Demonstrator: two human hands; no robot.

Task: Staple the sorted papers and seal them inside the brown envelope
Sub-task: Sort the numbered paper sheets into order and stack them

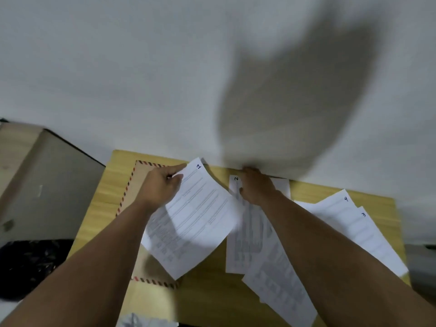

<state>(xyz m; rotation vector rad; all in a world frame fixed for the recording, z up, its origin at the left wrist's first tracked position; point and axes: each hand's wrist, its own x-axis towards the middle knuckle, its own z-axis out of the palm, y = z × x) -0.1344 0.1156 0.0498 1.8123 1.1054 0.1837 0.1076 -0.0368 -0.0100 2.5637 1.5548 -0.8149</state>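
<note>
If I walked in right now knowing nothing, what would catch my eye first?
Two bare arms reach over a small wooden table against a white wall, where a big dark shadow looms above the hands. The left hand pinches a tilted sheet numbered 1 over a brown envelope with a red-and-dark striped border. The right hand rests on sheet 2, with sheets 4 and 3 fanned out at the right.

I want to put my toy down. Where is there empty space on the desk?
Bare wood lies along the near edge of the desk, between the brown envelope and the loose sheets. The right side is crowded with papers.
</note>
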